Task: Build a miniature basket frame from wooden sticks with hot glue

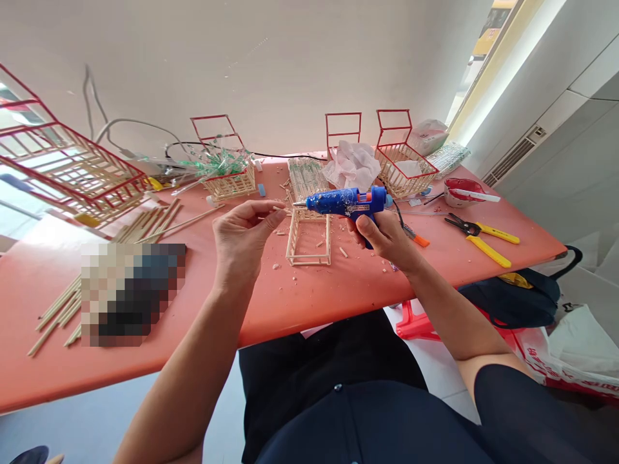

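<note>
My right hand (380,233) is wrapped round the handle of a blue hot glue gun (333,202), its nozzle pointing left. Pinched between the fingertips of my left hand (246,235) is a short wooden stick (280,209), mostly covered by the fingers. The nozzle tip is right at the stick's end; whether they touch I cannot tell. Below the gun, a small open frame of pale wooden sticks (309,260) lies on the orange table (271,308), its far part hidden behind the gun.
Red-rimmed stick baskets (406,167) stand along the back, one with green-tinted clear strips (227,164). Loose sticks (58,316) and a pixelated patch lie left. Yellow-handled pliers (493,245) and a bowl of red paint (461,193) are right. Wood scraps dot the middle.
</note>
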`<state>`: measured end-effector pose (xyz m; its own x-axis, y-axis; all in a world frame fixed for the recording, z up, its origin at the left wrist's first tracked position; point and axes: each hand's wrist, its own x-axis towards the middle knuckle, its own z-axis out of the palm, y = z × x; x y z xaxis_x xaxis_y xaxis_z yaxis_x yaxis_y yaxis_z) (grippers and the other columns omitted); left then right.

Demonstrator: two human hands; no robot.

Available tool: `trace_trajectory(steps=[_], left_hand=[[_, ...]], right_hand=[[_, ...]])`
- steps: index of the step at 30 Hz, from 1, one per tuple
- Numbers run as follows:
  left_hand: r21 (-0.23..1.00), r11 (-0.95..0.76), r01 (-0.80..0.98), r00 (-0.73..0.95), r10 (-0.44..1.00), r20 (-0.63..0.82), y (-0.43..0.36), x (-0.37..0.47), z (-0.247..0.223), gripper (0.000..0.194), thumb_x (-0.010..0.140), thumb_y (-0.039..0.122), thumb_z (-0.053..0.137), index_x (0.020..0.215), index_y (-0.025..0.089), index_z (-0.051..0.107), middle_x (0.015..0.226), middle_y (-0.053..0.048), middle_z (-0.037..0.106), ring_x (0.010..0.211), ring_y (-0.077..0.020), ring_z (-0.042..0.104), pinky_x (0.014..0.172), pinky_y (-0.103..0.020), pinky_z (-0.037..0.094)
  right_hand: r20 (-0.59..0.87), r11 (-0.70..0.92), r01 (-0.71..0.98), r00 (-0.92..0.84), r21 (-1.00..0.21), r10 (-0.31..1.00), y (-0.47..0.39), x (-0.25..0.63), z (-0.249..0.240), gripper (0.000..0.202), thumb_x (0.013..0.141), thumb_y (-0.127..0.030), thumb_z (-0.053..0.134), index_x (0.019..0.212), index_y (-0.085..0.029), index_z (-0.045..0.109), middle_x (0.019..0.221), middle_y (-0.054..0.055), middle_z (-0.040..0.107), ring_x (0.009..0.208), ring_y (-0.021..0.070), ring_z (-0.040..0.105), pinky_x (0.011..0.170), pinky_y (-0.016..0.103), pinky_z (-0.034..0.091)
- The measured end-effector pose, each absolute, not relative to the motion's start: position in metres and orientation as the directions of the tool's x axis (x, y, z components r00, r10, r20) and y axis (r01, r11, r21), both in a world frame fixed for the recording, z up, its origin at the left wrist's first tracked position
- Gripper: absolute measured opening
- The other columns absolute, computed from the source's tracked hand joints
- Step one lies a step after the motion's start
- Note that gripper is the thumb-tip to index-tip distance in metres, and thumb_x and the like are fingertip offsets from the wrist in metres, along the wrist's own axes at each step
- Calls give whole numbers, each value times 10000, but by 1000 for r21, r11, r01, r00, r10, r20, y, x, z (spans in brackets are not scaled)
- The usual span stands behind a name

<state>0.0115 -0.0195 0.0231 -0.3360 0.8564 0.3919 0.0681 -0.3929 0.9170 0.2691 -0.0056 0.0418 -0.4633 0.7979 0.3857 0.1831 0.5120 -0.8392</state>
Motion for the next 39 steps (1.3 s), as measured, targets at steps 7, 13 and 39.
trace_trajectory(steps=[7,13,39], left_hand=[[783,-427,453,-285,763,581,-28,17,28,97,787,281,862,745,258,777,810,-8,730,785,-190,573,752,-343,456],[724,-433,537,-262,730,631,-30,21,31,165,810,283,869,718,255,735,796,-10,702,850,-223,575,818,-370,445],[699,-410,586,-259,722,641,-30,20,31,213,825,283,898,726,248,712,801,-10,661,841,-226,546,801,-362,419]], right_hand=[[386,527,181,-496,-830,778,-7,268,41,711,971,-874,474,733,-208,550,603,-10,569,541,109,527,541,256,394],[398,553,197,-509,-809,763,-7,265,42,716,980,-868,466,690,-216,526,583,-13,541,527,106,497,542,265,387],[391,582,262,-529,-770,753,-5,266,42,706,1013,-839,431,664,-226,468,575,-22,486,539,106,458,556,292,334]])
